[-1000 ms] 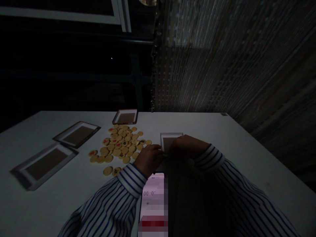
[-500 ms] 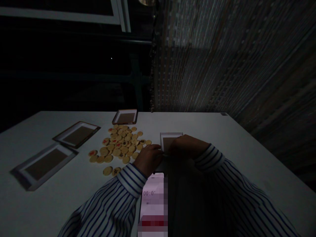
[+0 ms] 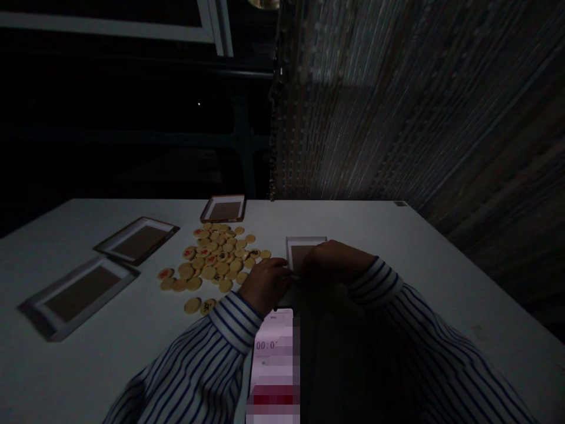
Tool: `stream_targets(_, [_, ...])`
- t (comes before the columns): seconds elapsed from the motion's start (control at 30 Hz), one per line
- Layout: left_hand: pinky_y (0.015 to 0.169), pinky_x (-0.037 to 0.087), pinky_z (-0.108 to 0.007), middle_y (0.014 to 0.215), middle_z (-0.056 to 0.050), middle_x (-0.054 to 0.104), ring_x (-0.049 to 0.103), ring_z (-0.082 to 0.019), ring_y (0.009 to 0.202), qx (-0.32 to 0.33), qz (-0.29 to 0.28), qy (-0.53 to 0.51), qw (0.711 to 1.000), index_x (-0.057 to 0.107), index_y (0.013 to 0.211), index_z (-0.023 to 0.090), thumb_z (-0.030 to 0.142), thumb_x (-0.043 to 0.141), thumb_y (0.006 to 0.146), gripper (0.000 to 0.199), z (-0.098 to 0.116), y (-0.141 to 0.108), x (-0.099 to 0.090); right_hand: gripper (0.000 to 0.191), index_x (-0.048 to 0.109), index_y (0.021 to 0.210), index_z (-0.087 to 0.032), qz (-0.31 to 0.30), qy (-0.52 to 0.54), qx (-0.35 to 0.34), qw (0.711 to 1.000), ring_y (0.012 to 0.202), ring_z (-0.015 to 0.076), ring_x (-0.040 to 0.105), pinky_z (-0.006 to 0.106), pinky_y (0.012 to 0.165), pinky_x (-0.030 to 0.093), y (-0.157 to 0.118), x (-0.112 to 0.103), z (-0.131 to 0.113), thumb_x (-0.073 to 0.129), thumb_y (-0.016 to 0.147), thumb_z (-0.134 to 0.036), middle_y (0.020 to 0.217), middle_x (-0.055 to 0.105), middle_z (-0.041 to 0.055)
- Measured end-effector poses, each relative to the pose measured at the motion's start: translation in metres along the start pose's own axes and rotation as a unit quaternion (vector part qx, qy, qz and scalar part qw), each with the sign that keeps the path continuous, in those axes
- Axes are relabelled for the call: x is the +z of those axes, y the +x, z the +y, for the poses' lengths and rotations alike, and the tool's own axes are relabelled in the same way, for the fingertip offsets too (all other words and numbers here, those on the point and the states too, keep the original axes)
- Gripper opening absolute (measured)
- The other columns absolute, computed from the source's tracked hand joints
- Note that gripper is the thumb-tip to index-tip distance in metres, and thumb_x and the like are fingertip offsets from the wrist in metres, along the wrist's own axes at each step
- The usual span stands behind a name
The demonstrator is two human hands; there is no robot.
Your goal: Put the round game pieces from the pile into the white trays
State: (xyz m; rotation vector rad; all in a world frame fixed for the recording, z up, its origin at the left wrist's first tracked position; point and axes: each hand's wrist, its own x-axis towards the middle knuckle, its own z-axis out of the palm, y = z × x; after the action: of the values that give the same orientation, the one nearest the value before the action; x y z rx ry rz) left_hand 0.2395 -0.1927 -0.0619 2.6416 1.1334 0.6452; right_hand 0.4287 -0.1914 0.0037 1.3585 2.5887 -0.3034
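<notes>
Grip of our left hand (image 3: 266, 284) and right hand (image 3: 329, 261) at the near box's (image 3: 300, 254) edge, width unclear in the dark, box on bench (image 3: 397, 330), right of the discs (image 3: 209, 272).

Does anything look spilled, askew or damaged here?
Round pieces lie loose on the table, as if spilled, beside open boxes, the left two meeting askew. The phone appears partly pixelated. No damage shows in this dimness.

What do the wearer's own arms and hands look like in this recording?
Both arms are in long sleeves, white or pale with dark blue stripes, ending in cuffs striped the same way. The left hand and right hand are bare, with no gloves. The dim light hides finer details.
</notes>
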Motion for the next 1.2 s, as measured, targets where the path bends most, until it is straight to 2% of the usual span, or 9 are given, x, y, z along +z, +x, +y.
stream_targets(0.23, [0.082, 0.046, -0.034, 0.102, -0.007, 0.062, 0.057, -0.020, 0.093, -0.006, -0.008, -0.007, 1.000, 0.067, 0.089, 0.020, 0.020, 0.053, 0.076, 0.019, 0.003, 0.000, -0.003, 0.032, 0.063, 0.097, -0.024, 0.010, 0.005, 0.046, 0.999, 0.078, 0.0174, 0.058, 0.026, 0.064, 0.038, -0.008, -0.010, 0.004, 0.046, 0.077, -0.042, 0.090, 0.065, 0.0051])
stream_targets(0.47, [0.080, 0.047, -0.035, 0.101, -0.006, 0.063, 0.057, -0.020, 0.092, -0.005, -0.001, -0.007, 1.000, 0.067, 0.089, 0.022, 0.020, 0.054, 0.075, 0.019, 0.003, 0.000, -0.003, 0.025, 0.064, 0.088, -0.021, 0.030, -0.003, 0.061, 0.998, 0.073, 0.0155, 0.057, 0.025, 0.062, 0.036, -0.015, -0.016, 0.007, 0.041, 0.080, -0.029, 0.085, 0.065, 0.0049])
stream_targets(0.97, [0.080, 0.047, -0.034, 0.102, -0.006, 0.062, 0.057, -0.020, 0.092, -0.005, -0.005, -0.011, 1.000, 0.067, 0.087, 0.022, 0.022, 0.054, 0.075, 0.017, 0.003, 0.000, -0.003, 0.027, 0.064, 0.090, -0.022, 0.042, -0.013, 0.072, 0.996, 0.073, 0.0167, 0.057, 0.026, 0.062, 0.036, -0.016, -0.016, 0.008, 0.040, 0.081, -0.030, 0.085, 0.066, 0.0055])
stream_targets(1.07, [0.081, 0.046, -0.034, 0.102, -0.007, 0.062, 0.057, -0.020, 0.093, -0.004, 0.007, -0.022, 1.000, 0.067, 0.088, 0.021, 0.023, 0.053, 0.076, 0.018, 0.002, 0.000, -0.003, 0.027, 0.064, 0.088, -0.021, 0.045, -0.017, 0.080, 0.996, 0.071, 0.0163, 0.057, 0.025, 0.061, 0.035, -0.017, -0.018, 0.008, 0.040, 0.080, -0.029, 0.084, 0.065, 0.0061])
stream_targets(1.2, [0.081, 0.046, -0.033, 0.097, -0.006, 0.064, 0.057, -0.018, 0.090, 0.003, 0.063, -0.048, 0.997, 0.066, 0.087, 0.020, 0.019, 0.051, 0.077, 0.019, 0.001, -0.001, -0.003, 0.028, 0.064, 0.087, -0.020, 0.064, -0.028, 0.090, 0.993, 0.072, 0.0164, 0.056, 0.025, 0.061, 0.035, -0.018, -0.020, 0.008, 0.038, 0.080, -0.030, 0.083, 0.065, 0.0064])
